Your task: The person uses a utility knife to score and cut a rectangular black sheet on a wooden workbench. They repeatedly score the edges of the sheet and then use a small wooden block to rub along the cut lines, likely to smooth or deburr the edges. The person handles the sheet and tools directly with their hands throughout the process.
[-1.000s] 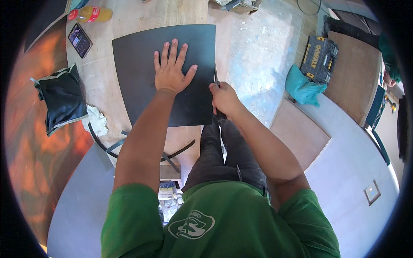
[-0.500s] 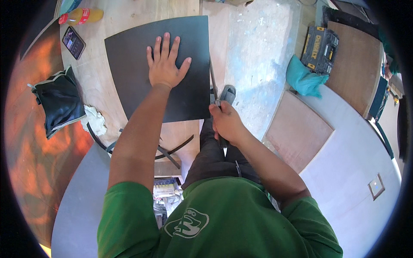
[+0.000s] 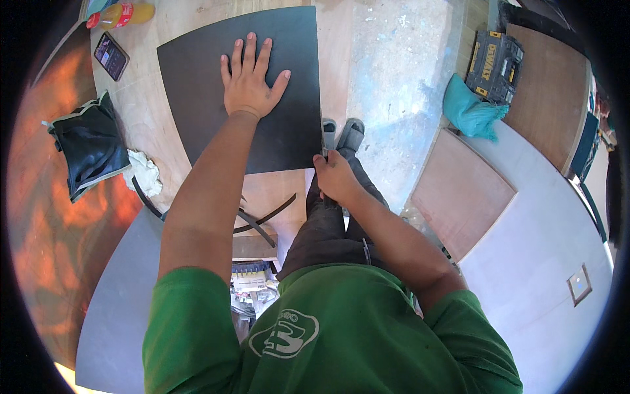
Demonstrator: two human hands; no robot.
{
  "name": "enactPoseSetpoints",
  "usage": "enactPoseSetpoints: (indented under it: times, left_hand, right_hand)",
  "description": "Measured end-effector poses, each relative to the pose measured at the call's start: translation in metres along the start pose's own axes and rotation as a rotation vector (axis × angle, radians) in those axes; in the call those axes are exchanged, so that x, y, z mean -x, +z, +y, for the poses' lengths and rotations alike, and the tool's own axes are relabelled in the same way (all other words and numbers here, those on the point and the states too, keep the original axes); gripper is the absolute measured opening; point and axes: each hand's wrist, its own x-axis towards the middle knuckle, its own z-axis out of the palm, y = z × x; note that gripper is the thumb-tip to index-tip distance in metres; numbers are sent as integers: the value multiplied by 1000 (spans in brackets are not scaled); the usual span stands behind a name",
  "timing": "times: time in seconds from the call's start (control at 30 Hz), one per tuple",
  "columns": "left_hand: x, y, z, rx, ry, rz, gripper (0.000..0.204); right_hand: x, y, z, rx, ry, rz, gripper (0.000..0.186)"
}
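Note:
My left hand (image 3: 252,88) lies flat on a dark panel (image 3: 190,88), fingers spread and pointing away from me. The panel has a curved far edge and a straight right edge, and rests on a pale wooden work surface. Beside the panel's near right corner, my right hand (image 3: 336,178) is closed around a slim metal tool (image 3: 325,152), apparently a file. A short grey length of it shows above the fist, at the panel's right edge. The grip is mostly hidden in my fingers.
Left on the work surface lie a phone (image 3: 111,56), a juice bottle (image 3: 125,15), a black bag (image 3: 92,148) and a white cloth (image 3: 143,172). Dark strips (image 3: 266,220) lie near my left forearm. A toolbox (image 3: 493,69) and a teal bag (image 3: 471,108) stand right.
The whole view has shifted slightly, with the panel now higher in it. Much less of the tool's metal length shows along the panel's edge. My left hand keeps its place on the panel.

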Motion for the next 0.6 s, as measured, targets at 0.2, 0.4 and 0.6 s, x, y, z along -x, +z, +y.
enactPoseSetpoints:
  times: [0.2,0.4,0.6]
  left_hand:
    - [-1,-2,2,-31,4,3,75]
    - [2,5,-6,-18,-2,36,73]
    - [-1,2,2,-46,8,37,73]
  right_hand:
    - [59,-2,-19,-178,122,15,40]
    - [21,7,15,-137,159,-31,39]
    - [67,-9,-22,-228,235,-71,37]
